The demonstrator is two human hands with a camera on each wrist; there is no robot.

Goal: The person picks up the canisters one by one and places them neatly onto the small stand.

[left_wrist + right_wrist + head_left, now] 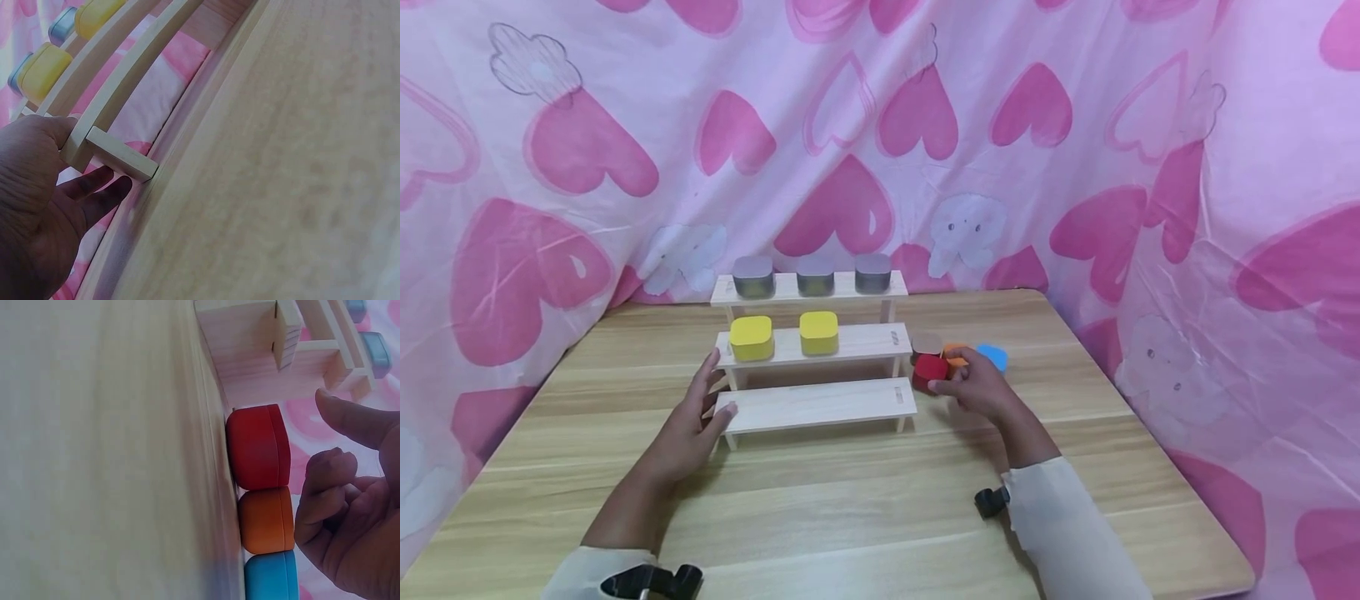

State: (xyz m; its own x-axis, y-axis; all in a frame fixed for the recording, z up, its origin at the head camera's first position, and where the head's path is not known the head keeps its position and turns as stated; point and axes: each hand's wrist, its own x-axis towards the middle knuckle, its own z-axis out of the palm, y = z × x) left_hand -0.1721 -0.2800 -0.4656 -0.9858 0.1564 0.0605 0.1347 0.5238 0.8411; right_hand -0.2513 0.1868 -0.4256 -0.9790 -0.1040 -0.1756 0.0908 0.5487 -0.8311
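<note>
My left hand (688,421) is at the left end of a pale wooden three-step stand (816,406). Its thumb lies at the lowest step's end, and the other fingers are spread, reaching back toward the middle step. In the left wrist view two fingers hang loose beside the stand's leg (122,153). To the stand's right, my right hand (985,385) hovers close over a red rounded block (930,372) and an orange block (953,354). Its thumb points out and its fingers curl loosely, with nothing between them in the right wrist view. A blue block (993,357) sits beyond.
Three grey blocks, one at the left end (753,277), stand along the top step. Two yellow blocks, a left one (752,338) and a right one (818,332), sit on the middle step. A brownish block (927,345) is behind the red one. Pink heart-patterned cloth (850,125) hangs behind the wooden table (850,525).
</note>
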